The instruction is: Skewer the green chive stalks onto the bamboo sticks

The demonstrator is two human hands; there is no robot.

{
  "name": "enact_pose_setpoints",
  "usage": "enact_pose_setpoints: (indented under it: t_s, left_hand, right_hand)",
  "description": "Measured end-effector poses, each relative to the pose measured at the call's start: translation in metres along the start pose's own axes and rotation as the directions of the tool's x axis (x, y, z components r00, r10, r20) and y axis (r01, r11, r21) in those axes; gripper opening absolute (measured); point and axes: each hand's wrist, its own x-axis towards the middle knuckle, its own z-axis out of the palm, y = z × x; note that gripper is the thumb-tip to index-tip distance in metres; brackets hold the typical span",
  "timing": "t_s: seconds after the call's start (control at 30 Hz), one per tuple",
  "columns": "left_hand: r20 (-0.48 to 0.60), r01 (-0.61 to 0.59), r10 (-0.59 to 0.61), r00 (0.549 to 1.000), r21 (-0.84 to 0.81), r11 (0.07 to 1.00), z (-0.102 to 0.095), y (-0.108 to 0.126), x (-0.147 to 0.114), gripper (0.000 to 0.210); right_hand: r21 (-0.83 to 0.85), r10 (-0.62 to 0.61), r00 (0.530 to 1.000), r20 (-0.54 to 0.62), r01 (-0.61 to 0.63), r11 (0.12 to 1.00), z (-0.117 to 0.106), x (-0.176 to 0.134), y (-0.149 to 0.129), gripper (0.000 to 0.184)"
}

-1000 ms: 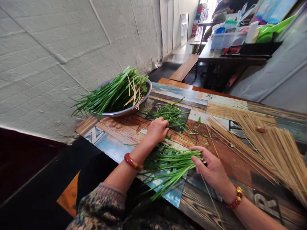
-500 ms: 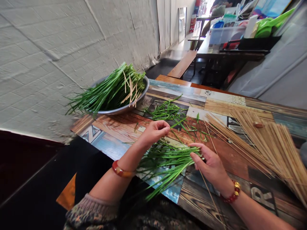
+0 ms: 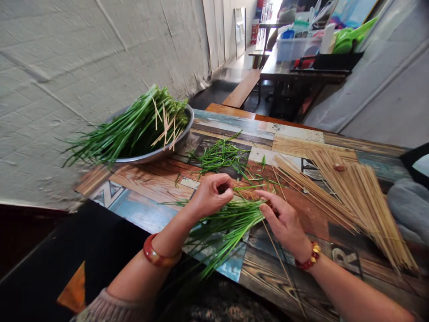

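Bracing the pale ends of a bunch of green stalks (image 3: 228,226) with my right hand (image 3: 284,219), near frame centre. That hand is half curled, thumb one side of the ends, fingers the other; grip looks loose. Bunch lies on the tabletop (image 3: 259,281), leaf tips trailing to lower centre. My left hand (image 3: 212,194) is just above and left of it, thumb and forefinger tips almost meeting in a ring. A thin strand (image 3: 248,187) runs right from those tips; can't tell if I've got it pinched. One thin stick (image 3: 283,264) slants from below my right hand to the bottom edge. Loose green scraps (image 3: 223,156) upper centre. Metal bowl (image 3: 186,134) upper left, heaped with more greens (image 3: 127,129). Fanned sticks (image 3: 363,197) right side.
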Motion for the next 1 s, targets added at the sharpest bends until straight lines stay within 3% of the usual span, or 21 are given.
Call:
enact_pose_setpoints:
  t_s: [0.2, 0.4, 0.5, 0.6, 0.7, 0.8, 0.9, 1.0]
  left_hand:
    - [0.098, -0.028, 0.027, 0.995, 0.002, 1.0, 0.006, 0.002, -0.002, 0.012]
    - [0.103, -0.061, 0.057, 0.993, 0.038, 0.997, 0.009, 0.002, -0.002, 0.014]
    - [0.061, -0.062, 0.057, 0.996, 0.076, 0.995, 0.015, 0.0, -0.004, 0.015]
    - [-0.069, -0.014, 0.029, 0.997, 0.211, 0.977, 0.017, -0.005, -0.006, 0.015]
    - [-0.209, 0.072, 0.018, 0.978, 0.416, 0.907, 0.001, -0.015, -0.006, 0.014]
    - [-0.229, 0.112, 0.052, 0.972, 0.648, 0.753, -0.031, -0.029, -0.004, 0.013]
    - [-0.254, 0.154, 0.079, 0.964, 0.776, 0.611, -0.056, -0.039, -0.002, 0.016]
    - [-0.29, 0.159, 0.108, 0.951, 0.757, 0.634, -0.055, -0.036, -0.001, 0.008]
  right_hand:
    - [0.048, 0.004, 0.992, -0.129, 0.002, 0.999, -0.003, 0.005, 0.003, 0.026]
    - [-0.043, -0.099, 0.988, -0.121, 0.094, 0.995, -0.004, 0.006, 0.001, 0.015]
    - [-0.107, -0.163, 0.977, -0.14, 0.149, 0.983, -0.002, 0.005, -0.001, 0.016]
    - [-0.153, -0.165, 0.971, -0.175, 0.138, 0.979, -0.002, 0.004, -0.001, 0.019]
    - [-0.137, -0.102, 0.974, -0.203, 0.075, 0.988, -0.004, 0.004, 0.001, 0.021]
    - [-0.093, -0.096, 0.979, -0.18, 0.081, 0.992, -0.003, 0.004, 0.002, 0.019]
    - [-0.079, -0.139, 0.977, -0.164, 0.127, 0.989, 0.0, 0.003, 0.001, 0.016]
    - [-0.092, -0.163, 0.973, -0.165, 0.15, 0.984, 0.002, 0.004, 0.001, 0.013]
